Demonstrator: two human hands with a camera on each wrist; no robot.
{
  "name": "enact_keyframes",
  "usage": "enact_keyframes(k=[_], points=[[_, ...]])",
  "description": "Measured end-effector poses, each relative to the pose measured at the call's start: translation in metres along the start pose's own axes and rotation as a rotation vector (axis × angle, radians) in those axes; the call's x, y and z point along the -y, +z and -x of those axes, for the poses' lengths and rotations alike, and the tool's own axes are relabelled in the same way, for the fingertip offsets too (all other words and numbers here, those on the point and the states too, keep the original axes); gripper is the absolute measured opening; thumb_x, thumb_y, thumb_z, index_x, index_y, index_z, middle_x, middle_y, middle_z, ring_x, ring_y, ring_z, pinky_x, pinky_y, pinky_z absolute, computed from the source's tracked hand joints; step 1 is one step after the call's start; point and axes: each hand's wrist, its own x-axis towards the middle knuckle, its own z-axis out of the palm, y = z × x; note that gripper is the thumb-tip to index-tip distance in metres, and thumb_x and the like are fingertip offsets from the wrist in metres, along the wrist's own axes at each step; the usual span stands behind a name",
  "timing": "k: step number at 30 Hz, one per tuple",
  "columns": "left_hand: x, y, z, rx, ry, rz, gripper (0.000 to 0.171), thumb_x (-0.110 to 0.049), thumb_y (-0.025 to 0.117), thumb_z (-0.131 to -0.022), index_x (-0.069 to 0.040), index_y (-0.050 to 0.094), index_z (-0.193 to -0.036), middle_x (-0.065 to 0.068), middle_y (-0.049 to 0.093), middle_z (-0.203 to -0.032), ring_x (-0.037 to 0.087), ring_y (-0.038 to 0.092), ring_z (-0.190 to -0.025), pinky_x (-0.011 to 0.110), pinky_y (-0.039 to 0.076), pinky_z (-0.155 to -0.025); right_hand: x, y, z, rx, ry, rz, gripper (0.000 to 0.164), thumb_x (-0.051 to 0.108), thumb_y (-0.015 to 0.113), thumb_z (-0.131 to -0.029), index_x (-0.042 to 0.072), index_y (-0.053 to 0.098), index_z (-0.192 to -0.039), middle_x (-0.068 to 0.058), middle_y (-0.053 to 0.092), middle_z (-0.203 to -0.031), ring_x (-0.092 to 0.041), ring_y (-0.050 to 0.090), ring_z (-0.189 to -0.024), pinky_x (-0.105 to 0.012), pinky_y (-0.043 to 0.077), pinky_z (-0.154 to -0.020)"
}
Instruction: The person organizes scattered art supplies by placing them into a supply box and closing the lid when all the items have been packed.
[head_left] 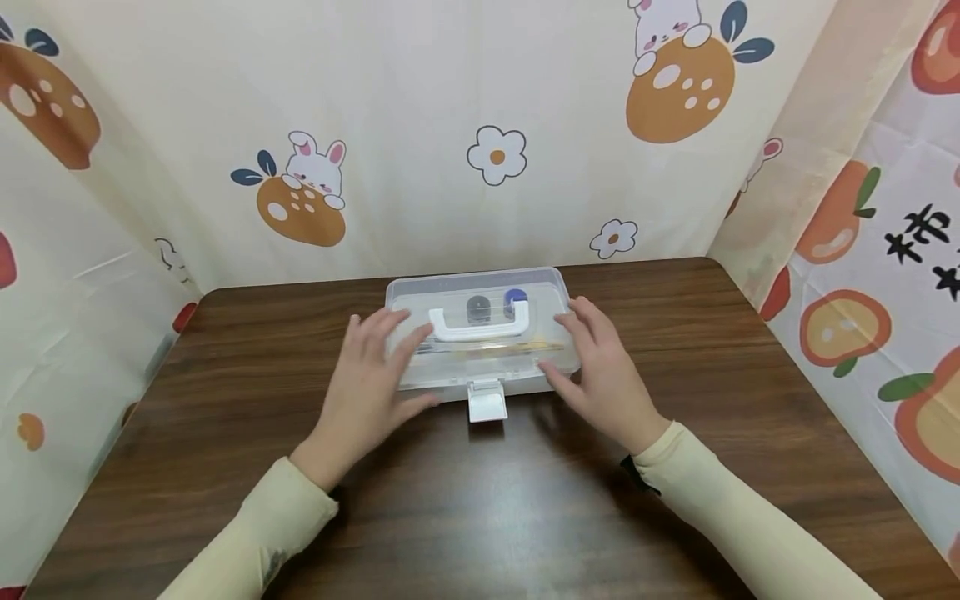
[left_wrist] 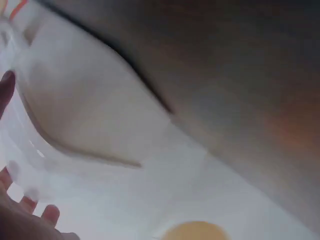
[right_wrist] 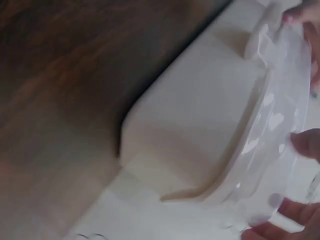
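Note:
A translucent plastic box with a white carrying handle lies on the table, its lid down. Its white front latch is flipped outward. Through the lid show a dark grey round item, a blue round one and several slender sticks. My left hand is over the box's left end, fingers spread and slightly bent. At the right end is my right hand, thumb near the front edge and fingers by the lid's side. Fingertips are at the lid; firm contact is hard to tell.
The dark wooden table runs back to a printed curtain right behind the box. More printed cloth hangs along the right side, and another stretch is on the left.

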Motion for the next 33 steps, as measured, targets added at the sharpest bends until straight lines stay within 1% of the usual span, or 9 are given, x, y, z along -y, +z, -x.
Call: enact_keyframes(k=[2,5,10,14,19,24,28,31,33], points=[[-0.007,0.003,-0.006,-0.004,0.103,-0.107,0.106,-0.052,0.089,-0.067,-0.017,0.037,-0.154,0.017,0.032,-0.155,0.039,0.026,-0.144,0.062,0.015,-0.115,0.005,0.005,-0.002,0.031,-0.091,0.071,0.063,0.036,0.072,-0.09,-0.003,0.053,-0.135,-0.024,0.045,-0.145,-0.039,0.037,-0.14,-0.057,0.021,-0.116],[-0.017,0.008,-0.016,-0.004,0.18,-0.17,0.114,-0.048,0.091,-0.066,-0.017,0.029,-0.158,0.012,0.029,-0.16,0.037,0.023,-0.148,0.059,0.014,-0.117,0.011,0.012,-0.005,0.108,-0.196,0.213,0.078,0.05,0.07,-0.088,0.0,0.048,-0.144,-0.018,0.042,-0.152,-0.033,0.032,-0.146,-0.06,0.011,-0.117],[-0.028,0.017,-0.025,0.012,0.243,-0.247,0.111,-0.046,0.088,-0.071,-0.019,0.026,-0.159,0.005,0.026,-0.163,0.032,0.021,-0.15,0.056,0.017,-0.118,0.022,0.024,-0.01,0.174,-0.284,0.473,0.103,0.05,0.083,-0.075,0.005,0.035,-0.154,-0.011,0.034,-0.159,-0.025,0.028,-0.148,-0.064,0.014,-0.115],[-0.032,0.02,-0.026,0.002,0.245,-0.314,0.111,-0.047,0.088,-0.072,-0.02,0.025,-0.159,0.004,0.028,-0.163,0.031,0.027,-0.148,0.055,0.028,-0.114,0.029,0.033,-0.014,0.154,-0.298,0.546,0.11,0.046,0.087,-0.071,0.006,0.03,-0.156,-0.01,0.032,-0.16,-0.025,0.028,-0.148,-0.065,0.014,-0.114],[-0.031,0.022,-0.027,0.013,0.223,-0.344,0.114,-0.056,0.084,-0.072,-0.021,0.021,-0.16,0.004,0.026,-0.163,0.031,0.032,-0.146,0.054,0.03,-0.113,0.029,0.035,-0.016,0.151,-0.278,0.507,0.117,0.051,0.087,-0.069,0.006,0.027,-0.158,-0.009,0.029,-0.162,-0.023,0.026,-0.149,-0.061,0.012,-0.117],[-0.029,0.019,-0.023,0.007,0.244,-0.317,0.107,-0.059,0.079,-0.075,-0.018,0.028,-0.159,0.002,0.033,-0.161,0.028,0.039,-0.142,0.053,0.03,-0.114,0.026,0.027,-0.016,0.225,-0.3,0.416,0.115,0.045,0.087,-0.072,0.008,0.022,-0.159,-0.006,0.024,-0.164,-0.021,0.022,-0.151,-0.056,0.01,-0.119],[-0.027,0.013,-0.023,0.028,0.244,-0.238,0.097,-0.054,0.075,-0.082,-0.015,0.028,-0.158,0.001,0.032,-0.161,0.025,0.036,-0.144,0.051,0.026,-0.116,0.024,0.022,-0.018,0.237,-0.309,0.281,0.1,0.043,0.079,-0.083,0.008,0.025,-0.158,-0.006,0.028,-0.163,-0.021,0.024,-0.15,-0.057,0.008,-0.118],[-0.026,0.009,-0.026,0.041,0.223,-0.155,0.093,-0.049,0.076,-0.085,-0.013,0.03,-0.158,0.002,0.034,-0.16,0.025,0.035,-0.144,0.05,0.025,-0.116,0.025,0.02,-0.021,0.197,-0.296,0.163,0.084,0.042,0.072,-0.09,0.008,0.033,-0.156,-0.007,0.036,-0.159,-0.022,0.031,-0.147,-0.061,0.011,-0.116],[-0.027,0.007,-0.029,0.041,0.2,-0.105,0.091,-0.047,0.077,-0.085,-0.013,0.032,-0.157,0.004,0.038,-0.157,0.026,0.037,-0.141,0.051,0.028,-0.115,0.027,0.019,-0.025,0.17,-0.281,0.126,0.077,0.041,0.07,-0.092,0.008,0.037,-0.154,-0.008,0.04,-0.156,-0.023,0.036,-0.144,-0.064,0.014,-0.114]])
